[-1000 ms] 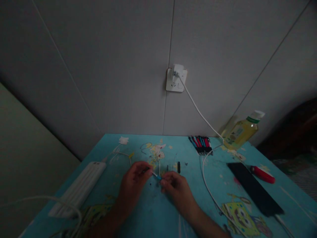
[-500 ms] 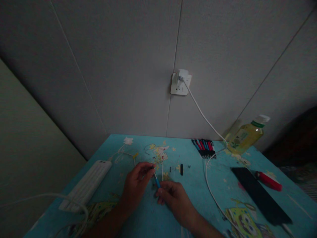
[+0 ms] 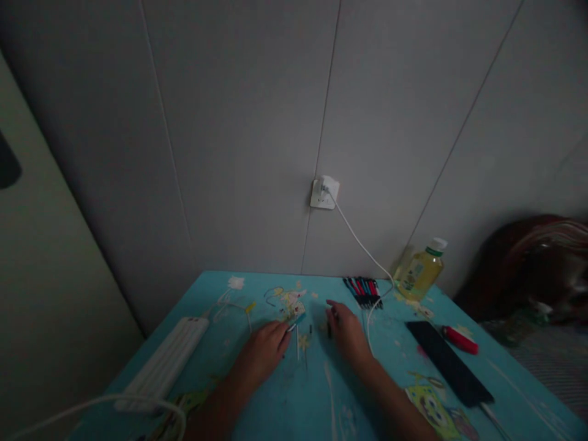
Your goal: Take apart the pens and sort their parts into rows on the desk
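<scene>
Right hand (image 3: 346,331): since half a second ago, gone from the blue pen part (image 3: 297,321) to the right of the white stick (image 3: 297,346); whole view shifted too.
White cable (image 3: 103,399): nearest, well left of the stick, looping in front of the power strip (image 3: 163,364). Judged risk: a forearm snagging it could tug things about.
Left hand (image 3: 264,352): just left of the stick, fingers closed on the near end of the blue pen part.
Blue pen part: by the stick's far end, tilted away and rightward. Held at one end only; a slack pinch would probably let it twist or drop.
Right grip: one finger extended, the rest curled; cannot tell whether they are closed on the black piece (image 3: 329,331).
Black piece: right of the stick, partly hidden by those fingers. An off-centre pinch might flick it away.
Small dark bit (image 3: 310,329): just right of the stick, between the hands. A sweeping wrist could knock it; easily lost, I'd judge, in dim light.
Pen row (image 3: 364,293): beyond the stick, rightward. A careless reach might scatter it.
Bottle (image 3: 420,272): farther beyond the stick, rightward; a hard bump could topple it.
</scene>
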### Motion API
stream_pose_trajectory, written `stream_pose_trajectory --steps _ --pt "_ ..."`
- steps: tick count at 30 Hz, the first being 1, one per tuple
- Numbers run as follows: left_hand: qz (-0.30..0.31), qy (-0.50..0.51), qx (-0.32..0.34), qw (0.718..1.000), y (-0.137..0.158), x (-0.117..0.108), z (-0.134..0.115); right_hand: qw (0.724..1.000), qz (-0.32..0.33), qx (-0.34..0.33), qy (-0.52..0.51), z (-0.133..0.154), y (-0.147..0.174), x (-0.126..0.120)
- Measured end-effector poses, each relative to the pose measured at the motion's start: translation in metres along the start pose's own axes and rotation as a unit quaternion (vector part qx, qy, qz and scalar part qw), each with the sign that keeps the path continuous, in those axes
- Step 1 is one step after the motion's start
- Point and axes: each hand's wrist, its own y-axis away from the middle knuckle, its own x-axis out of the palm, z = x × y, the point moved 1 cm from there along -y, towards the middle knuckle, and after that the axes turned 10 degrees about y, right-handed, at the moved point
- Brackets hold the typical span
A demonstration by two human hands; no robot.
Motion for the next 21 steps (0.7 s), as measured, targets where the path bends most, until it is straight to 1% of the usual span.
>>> stream_pose_trajectory --steps 2,3,7,11,14,16,21 --pt "-0.004 -0.035 -0.045 0.998 0.003 0.001 0.007 0.996 -0.002 0.039 0.078 -0.02 -0.019 -0.008" --pt "-0.002 -0.05 -0.057 0.997 0.004 0.001 0.01 0.992 0.002 0.059 0.115 -0.029 -0.026 -0.012" --pt "0.035 -0.087 -0.072 0.993 0.006 0.001 0.013 0.964 0.016 0.135 0.23 -0.06 -0.044 -0.019" --pt "0.043 -0.101 -0.07 0.992 0.006 0.0 0.004 0.936 0.029 0.191 0.294 -0.076 -0.046 -0.015" --pt "0.047 -0.113 -0.081 0.989 0.006 -0.001 -0.001 0.923 0.042 0.212 0.318 -0.08 -0.046 -0.012" --pt "0.057 -0.128 -0.081 0.987 0.006 -0.001 -0.002 0.921 0.044 0.213 0.324 -0.08 -0.046 -0.013" --pt "0.071 -0.13 -0.067 0.987 0.008 0.002 0.001 0.931 0.011 0.195 0.308 -0.075 -0.046 -0.025"
